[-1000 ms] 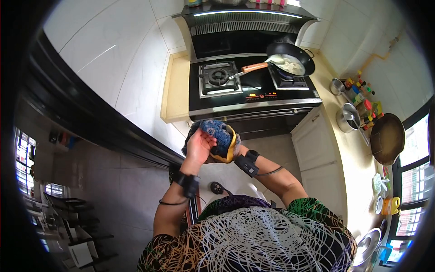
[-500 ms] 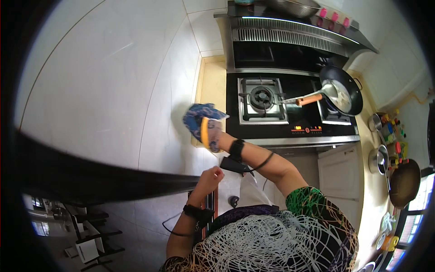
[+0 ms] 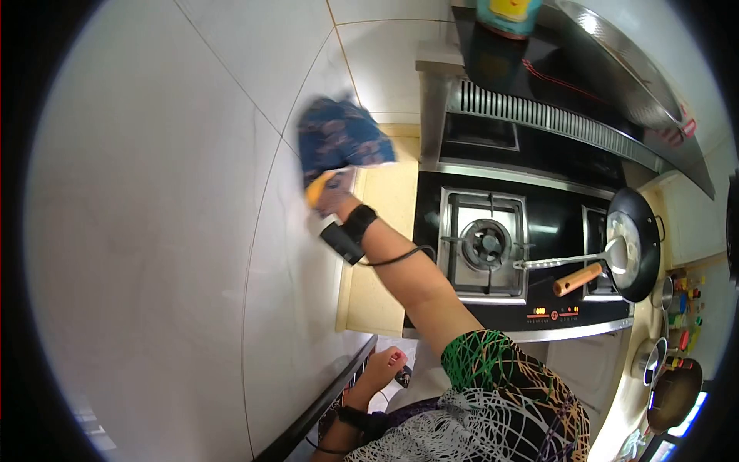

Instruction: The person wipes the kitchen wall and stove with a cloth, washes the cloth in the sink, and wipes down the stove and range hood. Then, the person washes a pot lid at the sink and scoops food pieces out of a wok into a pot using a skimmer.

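My right hand (image 3: 332,192) reaches across to the left wall, wrapped in a blue patterned cloth (image 3: 342,138) with a yellow strip near the wrist. Blur and fabric hide its fingers. The cloth is beside the white tiled wall (image 3: 177,215), above the pale ledge; I cannot tell whether it touches the tiles. Low by my waist, my left hand (image 3: 382,368) is curled closed, with nothing visible in it. A black wok (image 3: 647,246) on the right burner holds something pale. A metal spatula (image 3: 570,261) rests across its rim. The wok's wooden handle (image 3: 577,279) points left.
The left burner (image 3: 486,242) has a metal pan support. Above the black stove stands a range hood (image 3: 554,104) carrying a metal pan (image 3: 623,61) and a teal container (image 3: 508,17). Several pots, jars and a brown pan (image 3: 675,394) line the right counter.
My right hand and the cloth have risen along the left wall toward the back corner. The view has shifted, so the stove appears lower and further right. My left hand stays low and curled.
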`<action>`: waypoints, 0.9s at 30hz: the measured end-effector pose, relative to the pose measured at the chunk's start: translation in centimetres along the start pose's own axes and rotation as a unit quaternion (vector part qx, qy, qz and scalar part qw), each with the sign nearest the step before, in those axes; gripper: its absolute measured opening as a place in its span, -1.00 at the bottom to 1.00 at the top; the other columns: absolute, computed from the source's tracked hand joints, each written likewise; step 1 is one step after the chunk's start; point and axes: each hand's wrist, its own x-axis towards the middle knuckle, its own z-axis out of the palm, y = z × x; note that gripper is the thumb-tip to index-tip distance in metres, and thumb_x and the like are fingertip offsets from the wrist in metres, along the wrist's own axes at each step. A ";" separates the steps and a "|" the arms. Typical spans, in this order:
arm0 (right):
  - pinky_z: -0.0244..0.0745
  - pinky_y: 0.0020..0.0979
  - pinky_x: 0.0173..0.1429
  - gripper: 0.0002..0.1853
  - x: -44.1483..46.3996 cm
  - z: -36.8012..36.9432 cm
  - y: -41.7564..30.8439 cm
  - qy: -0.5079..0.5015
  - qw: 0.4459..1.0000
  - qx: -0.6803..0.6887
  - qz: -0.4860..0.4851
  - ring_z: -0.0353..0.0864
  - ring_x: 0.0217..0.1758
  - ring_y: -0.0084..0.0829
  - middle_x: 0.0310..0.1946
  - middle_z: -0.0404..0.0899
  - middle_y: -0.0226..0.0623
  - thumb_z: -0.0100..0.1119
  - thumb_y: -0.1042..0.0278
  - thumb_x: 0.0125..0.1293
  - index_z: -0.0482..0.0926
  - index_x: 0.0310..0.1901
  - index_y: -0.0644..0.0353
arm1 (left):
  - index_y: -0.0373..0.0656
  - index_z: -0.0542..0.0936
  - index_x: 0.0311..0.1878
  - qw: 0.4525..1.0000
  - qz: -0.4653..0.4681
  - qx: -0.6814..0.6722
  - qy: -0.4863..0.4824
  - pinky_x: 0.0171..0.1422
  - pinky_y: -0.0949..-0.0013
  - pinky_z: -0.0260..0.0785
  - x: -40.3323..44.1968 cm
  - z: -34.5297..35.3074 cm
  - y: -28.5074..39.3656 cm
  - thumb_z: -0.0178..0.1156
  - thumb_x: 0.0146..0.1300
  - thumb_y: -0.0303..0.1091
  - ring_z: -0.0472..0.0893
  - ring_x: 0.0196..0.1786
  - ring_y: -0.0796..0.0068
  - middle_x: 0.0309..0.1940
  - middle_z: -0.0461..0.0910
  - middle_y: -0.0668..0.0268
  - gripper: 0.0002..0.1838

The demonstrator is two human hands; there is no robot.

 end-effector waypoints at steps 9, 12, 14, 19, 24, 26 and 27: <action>-0.07 -0.19 0.47 -0.43 9.7 4.1 1.4 0.060 0.992 0.055 -0.095 0.13 0.39 -0.18 0.29 0.24 -0.15 -0.15 0.05 0.29 0.29 0.27 0.18 | -0.29 0.56 -0.23 0.997 -0.078 -0.026 0.006 -0.22 0.46 0.46 0.7 -2.0 1.7 0.19 0.24 -0.27 0.65 -0.37 0.49 -0.43 0.64 0.26 -0.77; -0.06 -0.20 0.47 -0.43 16.8 -4.2 0.9 0.251 0.949 0.156 -0.107 0.14 0.38 -0.20 0.28 0.24 -0.16 -0.15 0.05 0.30 0.29 0.27 0.18 | -0.29 0.56 -0.23 0.998 -0.062 -0.025 0.007 -0.18 0.48 0.45 1.9 -2.4 -0.3 0.19 0.24 -0.27 0.65 -0.36 0.51 -0.42 0.65 0.27 -0.77; -0.05 -0.21 0.46 -0.44 20.0 -6.5 2.1 0.270 0.939 0.183 -0.109 0.15 0.37 -0.20 0.28 0.25 -0.16 -0.15 0.05 0.30 0.29 0.27 0.17 | -0.29 0.55 -0.24 0.997 -0.066 -0.039 0.015 -0.15 0.49 0.45 2.3 -2.6 0.2 0.19 0.24 -0.28 0.65 -0.36 0.53 -0.43 0.65 0.29 -0.77; -0.02 -0.23 0.45 -0.45 17.1 -2.6 8.3 0.134 0.976 0.146 -0.090 0.17 0.36 -0.22 0.27 0.26 -0.18 -0.16 0.06 0.31 0.29 0.27 0.16 | -0.28 0.55 -0.26 0.994 -0.087 -0.069 0.006 -0.10 0.50 0.43 2.2 -2.5 -0.1 0.19 0.23 -0.30 0.65 -0.37 0.56 -0.44 0.65 0.32 -0.80; 0.00 -0.25 0.44 -0.46 13.7 0.8 11.4 0.045 0.995 0.072 -0.053 0.18 0.34 -0.24 0.26 0.27 -0.20 -0.17 0.06 0.32 0.28 0.27 0.15 | -0.25 0.56 -0.26 0.990 -0.115 -0.082 0.013 0.10 0.46 0.32 2.1 -2.4 1.0 0.17 0.24 -0.29 0.65 -0.37 0.57 -0.45 0.65 0.33 -0.81; 0.01 -0.25 0.43 -0.46 13.7 1.0 12.1 0.033 0.997 0.060 -0.042 0.19 0.34 -0.25 0.26 0.28 -0.21 -0.18 0.06 0.33 0.28 0.27 0.14 | -0.26 0.56 -0.26 0.996 -0.089 -0.021 0.012 0.10 0.46 0.31 2.5 -2.3 0.5 0.17 0.25 -0.28 0.64 -0.37 0.57 -0.43 0.64 0.32 -0.79; 0.01 -0.26 0.43 -0.47 13.2 1.1 12.6 0.027 0.998 0.052 -0.032 0.19 0.34 -0.25 0.25 0.28 -0.21 -0.18 0.06 0.33 0.28 0.27 0.14 | -0.27 0.56 -0.26 0.995 -0.086 -0.048 0.017 0.07 0.46 0.33 2.5 -2.2 0.5 0.17 0.25 -0.28 0.64 -0.36 0.56 -0.43 0.64 0.32 -0.79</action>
